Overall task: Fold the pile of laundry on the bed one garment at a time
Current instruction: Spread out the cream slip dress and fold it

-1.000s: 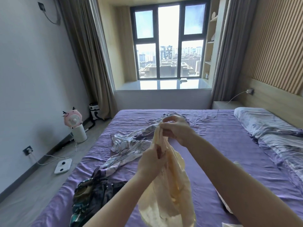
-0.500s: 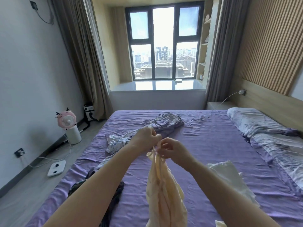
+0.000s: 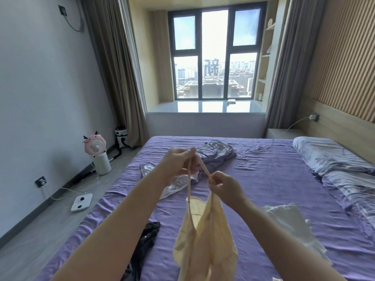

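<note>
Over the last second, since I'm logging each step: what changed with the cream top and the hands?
The left hand rose and moved left of the right hand, drawing out a thin strap of the cream top, which was bunched before. Both hands kept pinching it in the air. The other garments on the purple bed stayed put.

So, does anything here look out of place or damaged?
Nothing looks damaged. The left hand and right hand hold the cream top by its strap. Other garments lie unfolded on the purple bed, as expected.
</note>
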A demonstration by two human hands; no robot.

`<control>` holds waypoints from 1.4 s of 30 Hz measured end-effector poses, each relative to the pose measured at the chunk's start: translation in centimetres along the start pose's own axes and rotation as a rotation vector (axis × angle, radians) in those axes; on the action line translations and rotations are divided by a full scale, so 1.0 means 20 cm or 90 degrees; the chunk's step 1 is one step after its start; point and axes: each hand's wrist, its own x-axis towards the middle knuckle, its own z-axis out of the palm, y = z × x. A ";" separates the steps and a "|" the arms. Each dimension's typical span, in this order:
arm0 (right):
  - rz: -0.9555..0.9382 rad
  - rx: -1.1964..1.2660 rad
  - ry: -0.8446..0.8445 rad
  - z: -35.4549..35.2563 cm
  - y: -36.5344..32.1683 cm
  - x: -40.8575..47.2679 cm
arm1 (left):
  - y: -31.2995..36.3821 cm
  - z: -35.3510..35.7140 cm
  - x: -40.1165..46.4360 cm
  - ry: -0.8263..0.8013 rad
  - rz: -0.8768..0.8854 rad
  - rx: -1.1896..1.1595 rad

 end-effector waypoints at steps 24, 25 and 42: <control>0.003 0.097 0.131 -0.14 -0.07 0.04 | -0.25 0.14 0.05 0.077 0.101 0.390; -0.043 0.046 0.170 -0.13 -0.05 0.02 | -0.25 0.14 0.05 0.104 0.098 0.376; 0.082 -0.173 0.071 -0.06 0.21 -0.02 | -0.21 -0.07 0.10 0.236 0.064 0.367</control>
